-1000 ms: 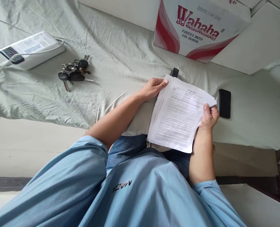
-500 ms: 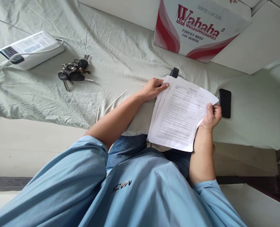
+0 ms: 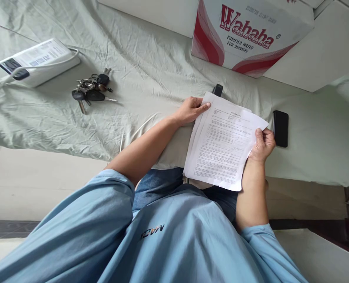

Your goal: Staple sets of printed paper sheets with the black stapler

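A few printed paper sheets (image 3: 218, 145) are held over the front edge of the cloth-covered surface, their lower end above my lap. My left hand (image 3: 192, 111) pinches their upper left edge, with the thumb on top. At the upper right, my right hand (image 3: 262, 144) is closed on the edge of the top sheet, its thumb lying on the print. A small black object (image 3: 218, 90) shows just beyond the papers' top edge, partly covered by them. Right of my right hand lies a black phone (image 3: 280, 128).
A bunch of keys (image 3: 93, 88) lies to the left on the green cloth (image 3: 150, 59). Farther left is a white box-shaped device (image 3: 41, 59) with a pale cable. A red and white Wahaha water carton (image 3: 245, 37) stands at the back.
The top sheet has shifted slightly left, covering more of the sheets beneath at the left. My right hand has moved a little left with it; my left hand stays put.
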Available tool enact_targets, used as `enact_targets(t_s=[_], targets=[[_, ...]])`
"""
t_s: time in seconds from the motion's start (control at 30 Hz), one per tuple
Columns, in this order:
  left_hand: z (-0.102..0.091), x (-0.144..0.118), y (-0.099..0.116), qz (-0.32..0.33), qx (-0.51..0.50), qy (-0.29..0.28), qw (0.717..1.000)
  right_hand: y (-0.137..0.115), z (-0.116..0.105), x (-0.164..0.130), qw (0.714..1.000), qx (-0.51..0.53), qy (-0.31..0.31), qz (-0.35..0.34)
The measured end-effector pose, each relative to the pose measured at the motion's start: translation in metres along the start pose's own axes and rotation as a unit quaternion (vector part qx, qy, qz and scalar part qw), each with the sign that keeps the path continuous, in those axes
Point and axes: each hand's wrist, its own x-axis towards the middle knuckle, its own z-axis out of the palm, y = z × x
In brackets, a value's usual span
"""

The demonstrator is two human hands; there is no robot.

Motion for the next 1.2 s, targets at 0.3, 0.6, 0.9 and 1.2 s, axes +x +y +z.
enact_targets(t_s=[0.3, 0.6, 0.9, 1.2], targets=[[-0.005, -0.003, 0.014, -0.001, 0.101, -0.073, 0.992, -0.005, 0.003, -0.001, 1.000, 0.009, 0.011, 0.024], [-0.005, -0.003, 0.012, -0.004, 0.097, -0.070, 0.993, 0.000, 0.001, 0.000, 1.000, -0.003, 0.004, 0.011], [-0.005, -0.002, 0.014, -0.013, 0.091, -0.082, 0.992, 0.002, 0.002, 0.001, 1.000, 0.013, 0.011, 0.015], [-0.004, 0.000, 0.011, -0.020, 0.113, -0.079, 0.990, 0.000, 0.007, 0.002, 1.000, -0.022, 0.010, 0.019]])
